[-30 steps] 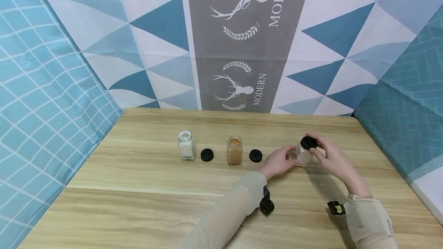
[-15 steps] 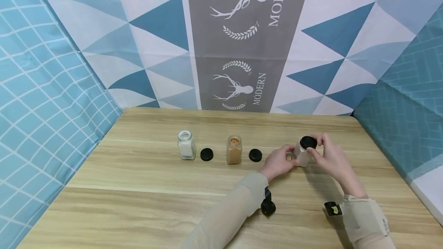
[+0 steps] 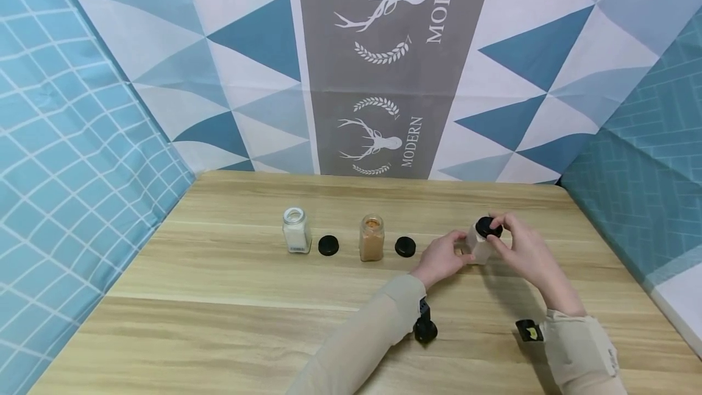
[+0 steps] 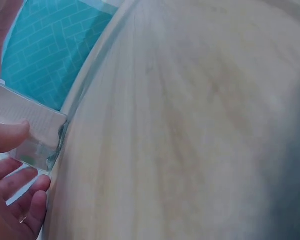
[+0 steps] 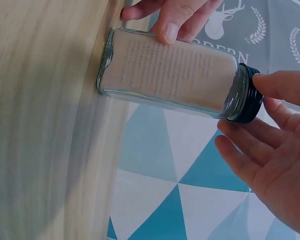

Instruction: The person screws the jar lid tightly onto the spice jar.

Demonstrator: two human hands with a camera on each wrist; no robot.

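A square glass jar of pale powder (image 5: pixel 165 75) stands upright near the right end of the table, its black lid (image 5: pixel 251 95) on the neck. Low on its side, my left hand (image 3: pixel 441 258) grips the glass between thumb and fingers. My right hand (image 3: pixel 529 255) pinches the lid's rim from the right, thumb on the near side. In the left wrist view the jar's lower part (image 4: pixel 37 125) shows between the left thumb and fingers; its lid is out of that view. Whether the lid is threaded tight cannot be told.
Left of the hands stand two lidless jars, one with orange-brown powder (image 3: pixel 372 242), one with white contents (image 3: pixel 297 233). A black lid (image 3: pixel 405 247) lies right of the brown jar, another black lid (image 3: pixel 328 245) right of the white one. Patterned cloth (image 3: pixel 263 78) hangs behind the wooden table (image 3: pixel 219 334).
My right hand's fingers have shifted round the lid and taken a fresh grip on its rim. The left hand and the jar have stayed in place.
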